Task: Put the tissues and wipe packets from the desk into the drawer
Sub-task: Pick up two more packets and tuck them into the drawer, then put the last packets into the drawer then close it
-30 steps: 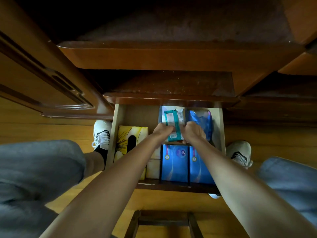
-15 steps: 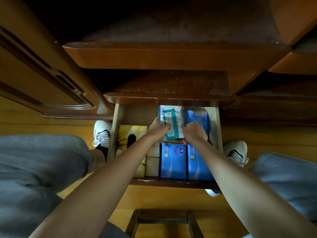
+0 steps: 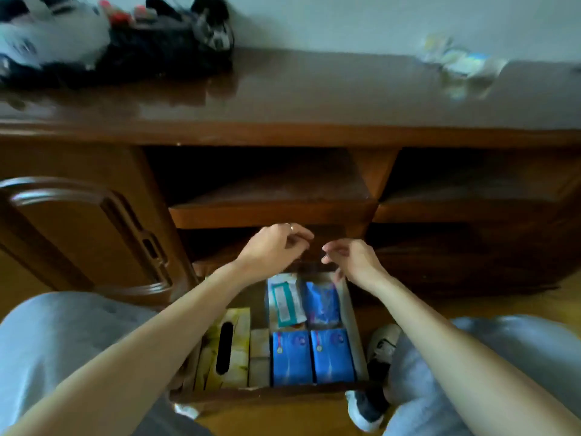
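Note:
The open drawer [image 3: 353, 335] sits low in front of me. It holds a yellow tissue box [image 3: 231, 347], two blue packets [image 3: 309, 357], a teal-striped wipe packet [image 3: 284, 302] and a blue bag [image 3: 323, 302]. My left hand [image 3: 272, 247] and my right hand [image 3: 352, 258] hover above the drawer's back edge, fingers loosely curled, holding nothing. Several blurred packets [image 3: 462, 62] lie on the desk top [image 3: 314, 92] at the far right.
A dark bag with white cloth [image 3: 110, 36] lies on the desk's left end. A carved cabinet door [image 3: 85, 234] stands open at the left. Open shelves [image 3: 273, 196] sit above the drawer. My knees and shoes flank the drawer.
Both hands let go of the teal-striped wipe packet, which now lies in the drawer, and rose above it. My view tilted up, bringing the desk top into sight.

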Available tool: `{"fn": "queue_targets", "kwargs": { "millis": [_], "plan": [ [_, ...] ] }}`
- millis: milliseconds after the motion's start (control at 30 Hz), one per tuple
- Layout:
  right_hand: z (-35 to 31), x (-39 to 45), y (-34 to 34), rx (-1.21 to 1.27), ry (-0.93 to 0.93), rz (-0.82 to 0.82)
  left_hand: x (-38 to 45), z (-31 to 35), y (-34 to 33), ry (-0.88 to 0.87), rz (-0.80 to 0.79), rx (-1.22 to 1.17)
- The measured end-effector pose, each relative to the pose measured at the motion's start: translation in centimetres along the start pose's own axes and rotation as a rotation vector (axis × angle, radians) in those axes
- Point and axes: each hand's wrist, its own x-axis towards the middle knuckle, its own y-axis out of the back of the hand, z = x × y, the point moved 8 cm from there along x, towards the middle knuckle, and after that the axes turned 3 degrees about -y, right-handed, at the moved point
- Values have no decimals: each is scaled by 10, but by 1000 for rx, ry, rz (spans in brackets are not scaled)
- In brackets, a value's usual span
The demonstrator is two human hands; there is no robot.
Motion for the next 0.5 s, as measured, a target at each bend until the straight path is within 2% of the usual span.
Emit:
{"fn": "queue_targets", "kwargs": {
  "millis": [133, 233, 333, 500],
  "plan": [
    [-83, -33, 95, -20, 282, 179, 18, 105, 94, -273, 230, 74],
    [-128, -44, 160, -31, 382, 340, 51, 149, 145, -314, 354, 92],
    [-151, -30, 209, -126, 378, 433, 100, 169, 164, -261, 363, 162],
    [-150, 31, 275, -204, 252, 520, 194, 194, 157, -233, 295, 275]
  ]
}}
